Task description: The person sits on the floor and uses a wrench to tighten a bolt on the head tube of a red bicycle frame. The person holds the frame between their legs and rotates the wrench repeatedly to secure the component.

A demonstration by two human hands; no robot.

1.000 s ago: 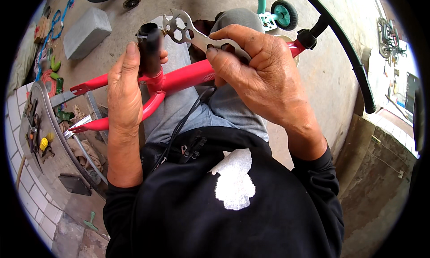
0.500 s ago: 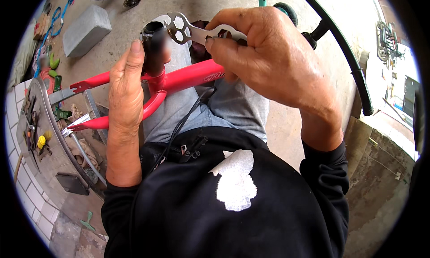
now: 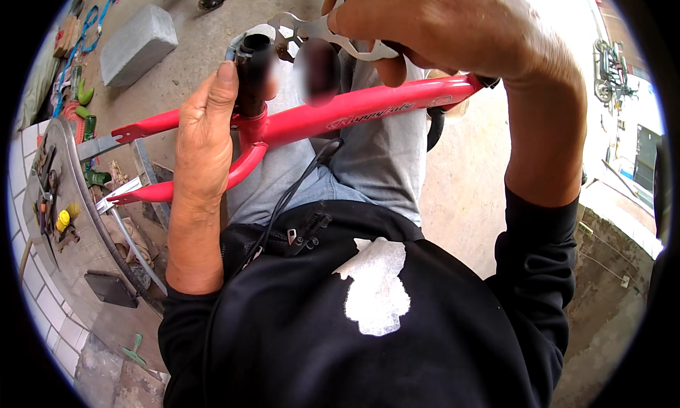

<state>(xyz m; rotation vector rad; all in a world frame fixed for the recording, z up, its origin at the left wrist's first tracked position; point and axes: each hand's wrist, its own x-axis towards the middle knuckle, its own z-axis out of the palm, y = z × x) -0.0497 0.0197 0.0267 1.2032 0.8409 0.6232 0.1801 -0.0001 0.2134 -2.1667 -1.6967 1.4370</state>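
Concrete floor spread under the scene, a grey block at upper left with a blue strap near it. White tiles edged the left side. A round metal-rimmed surface also stood at left, bearing scattered tools, a small yellow item and a dark flat rectangular piece. The seated person wore a black top with a silvery-white patch, and pale blue-grey trousers. A red bicycle frame ran across in front of the knees, its two prongs pointing left, its thick tube rising to the right. At their junction a black tube stood up, slightly tilted. Left hand was wrapped round that tube, thumb along the near side, a blurred fingertip showing beyond. Right hand, raised above the frame's thick tube, had a flat metal wrench pinched between thumb and fingers. The wrench's holed head pointed left, near the black tube's upper end; blurring hid whether they touched.
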